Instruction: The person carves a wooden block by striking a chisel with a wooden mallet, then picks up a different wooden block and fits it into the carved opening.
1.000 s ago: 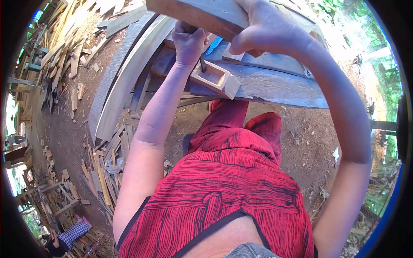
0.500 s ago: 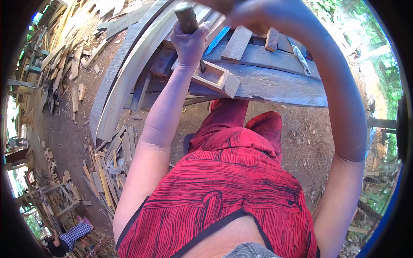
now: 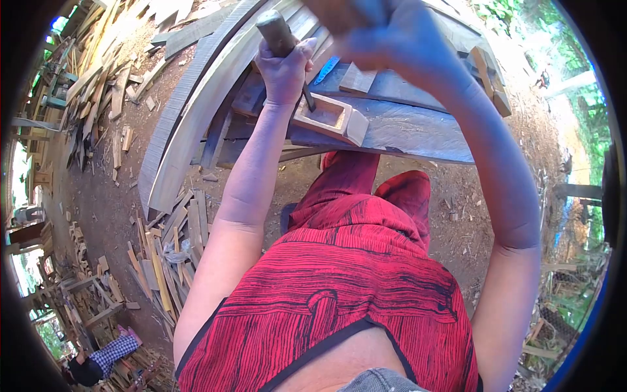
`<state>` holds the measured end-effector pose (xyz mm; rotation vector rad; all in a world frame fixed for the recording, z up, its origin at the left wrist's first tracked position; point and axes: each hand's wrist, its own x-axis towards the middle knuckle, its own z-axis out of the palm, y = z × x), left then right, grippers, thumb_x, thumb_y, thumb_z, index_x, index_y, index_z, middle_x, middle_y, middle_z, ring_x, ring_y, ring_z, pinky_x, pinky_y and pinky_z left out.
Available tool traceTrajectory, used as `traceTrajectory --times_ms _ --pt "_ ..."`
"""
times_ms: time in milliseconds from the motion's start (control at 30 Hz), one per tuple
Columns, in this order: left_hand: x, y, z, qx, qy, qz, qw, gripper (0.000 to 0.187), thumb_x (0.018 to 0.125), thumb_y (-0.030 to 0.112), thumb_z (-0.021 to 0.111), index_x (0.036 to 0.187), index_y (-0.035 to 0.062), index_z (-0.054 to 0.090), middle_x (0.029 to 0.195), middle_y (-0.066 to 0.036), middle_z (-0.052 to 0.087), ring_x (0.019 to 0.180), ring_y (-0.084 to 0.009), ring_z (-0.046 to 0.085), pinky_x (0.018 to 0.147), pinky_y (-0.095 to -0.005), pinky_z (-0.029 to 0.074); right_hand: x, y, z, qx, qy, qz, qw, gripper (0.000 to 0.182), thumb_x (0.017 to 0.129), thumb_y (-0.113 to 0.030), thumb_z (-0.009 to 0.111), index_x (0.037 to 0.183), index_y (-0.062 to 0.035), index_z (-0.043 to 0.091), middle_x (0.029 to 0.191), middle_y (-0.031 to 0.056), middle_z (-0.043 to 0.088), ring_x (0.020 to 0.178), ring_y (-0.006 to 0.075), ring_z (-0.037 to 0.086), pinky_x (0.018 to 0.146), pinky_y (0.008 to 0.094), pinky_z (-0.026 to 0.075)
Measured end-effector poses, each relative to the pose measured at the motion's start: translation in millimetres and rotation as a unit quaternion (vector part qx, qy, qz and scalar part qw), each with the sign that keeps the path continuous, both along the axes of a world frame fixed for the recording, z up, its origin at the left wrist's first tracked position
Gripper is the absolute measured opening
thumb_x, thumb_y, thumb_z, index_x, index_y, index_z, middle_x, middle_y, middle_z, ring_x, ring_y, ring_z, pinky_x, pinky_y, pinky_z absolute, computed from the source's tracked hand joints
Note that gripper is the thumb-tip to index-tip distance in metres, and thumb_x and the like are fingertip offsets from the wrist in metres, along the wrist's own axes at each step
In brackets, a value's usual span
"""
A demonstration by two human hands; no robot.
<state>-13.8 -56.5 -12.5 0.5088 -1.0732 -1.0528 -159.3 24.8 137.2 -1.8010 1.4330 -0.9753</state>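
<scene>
My left hand is closed around the thick wooden handle of a chisel. The chisel stands nearly upright, its blade reaching into the rectangular recess of a pale wooden block. That block lies along the near edge of a wooden bench. Above and to the right of the chisel is my right hand, smeared by motion. It is closed on what looks like a wooden mallet, brown, blurred and partly cut off by the top of the view. The mallet appears apart from the chisel handle.
A blue strip-like object and a short board lie on the bench. Long curved planks lean at its left. Wood scraps are piled on the dirt floor. A person in checkered clothing is at the far lower left.
My right hand and forearm have shifted left, and more of the mallet shows at the top. The left hand still grips the chisel in the recess, with the view slightly shifted.
</scene>
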Motion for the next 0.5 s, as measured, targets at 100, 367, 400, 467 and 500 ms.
traceTrajectory --times_ms 100,367,400,467,500 --pt "14.4 -4.0 -2.4 0.066 0.035 0.021 0.997 0.015 0.075 -0.002 0.065 0.076 0.0048 0.051 0.059 -0.003 0.055 0.045 -0.0095 0.053 0.043 -0.0234 0.045 -10.4 -1.8 -6.5 0.033 0.187 0.039 0.981 0.049 0.06 -0.017 0.074 0.102 0.0005 0.057 0.072 0.0066 0.062 0.057 0.0126 0.059 0.051 0.0269 0.046" --pt "5.1 7.9 -0.9 0.016 0.008 0.0 1.0 0.012 0.075 -0.002 0.063 0.071 0.0053 0.053 0.057 -0.003 0.055 0.044 -0.0099 0.053 0.044 -0.0234 0.045 -2.7 24.5 39.8 0.017 -0.141 0.063 0.988 0.06 0.061 -0.022 0.077 0.108 0.0053 0.052 0.09 0.0146 0.063 0.083 0.0203 0.064 0.071 0.0322 0.05" --pt "0.4 13.2 2.6 -0.009 -0.021 -0.016 1.0 0.013 0.075 -0.001 0.063 0.071 0.0053 0.053 0.057 -0.003 0.056 0.045 -0.0093 0.053 0.045 -0.0226 0.045 10.9 15.4 26.4 -0.044 0.074 -0.021 0.996 0.061 0.062 -0.024 0.077 0.11 0.0049 0.053 0.094 0.0157 0.063 0.087 0.0221 0.064 0.075 0.0341 0.05" --pt "-2.5 18.3 6.0 -0.012 -0.024 0.019 0.999 0.013 0.074 -0.001 0.064 0.071 0.0054 0.054 0.056 -0.002 0.056 0.046 -0.0083 0.054 0.045 -0.0212 0.044 8.0 38.2 25.5 -0.054 0.142 0.057 0.987 0.063 0.062 -0.029 0.076 0.114 0.0009 0.056 0.094 0.0131 0.065 0.089 0.0243 0.064 0.078 0.0339 0.049" --pt "5.0 13.1 -2.2 -0.011 -0.045 -0.011 0.999 0.008 0.074 -0.002 0.062 0.074 0.0031 0.056 0.06 -0.004 0.058 0.049 -0.0105 0.055 0.047 -0.0228 0.045 -3.2 32.5 35.3 0.049 0.159 0.04 0.985 0.064 0.061 -0.026 0.077 0.115 0.0012 0.056 0.092 0.0117 0.065 0.085 0.0223 0.064 0.075 0.0325 0.049"
